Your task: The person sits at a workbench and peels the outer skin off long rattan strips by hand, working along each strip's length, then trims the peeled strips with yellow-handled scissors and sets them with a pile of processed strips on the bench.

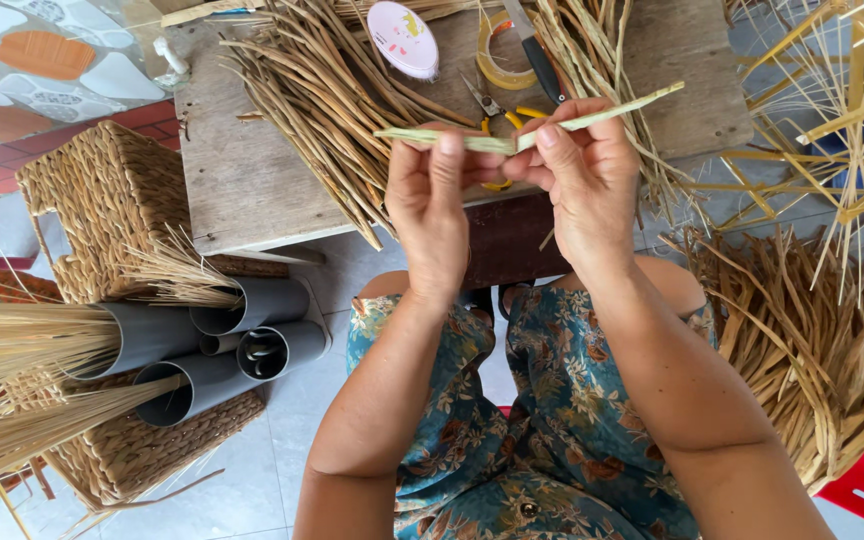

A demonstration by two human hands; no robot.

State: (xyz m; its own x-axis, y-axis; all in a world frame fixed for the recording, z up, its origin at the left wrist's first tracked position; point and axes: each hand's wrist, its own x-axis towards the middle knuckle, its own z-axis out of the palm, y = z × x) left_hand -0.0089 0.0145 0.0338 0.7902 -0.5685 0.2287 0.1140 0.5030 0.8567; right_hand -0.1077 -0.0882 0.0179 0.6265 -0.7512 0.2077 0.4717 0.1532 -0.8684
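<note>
Both my hands hold one pale green dried stalk (607,113) level above my lap, in front of a low wooden board. My left hand (430,205) pinches its left part between thumb and fingers. My right hand (584,180) grips it near the middle, and the stalk's right end sticks out up and to the right. Behind my hands a heap of brown dried stalks (322,100) lies on the wooden board (242,180). Yellow-handled pliers (497,108) lie just beyond my fingers.
On the board also lie a round pink-white case (403,38), a tape roll (497,62) and a knife (537,55). Woven baskets (102,200) and grey pipes (252,340) stuffed with straw stand at left. A stalk pile (812,340) and a yellow stick frame (842,120) are at right.
</note>
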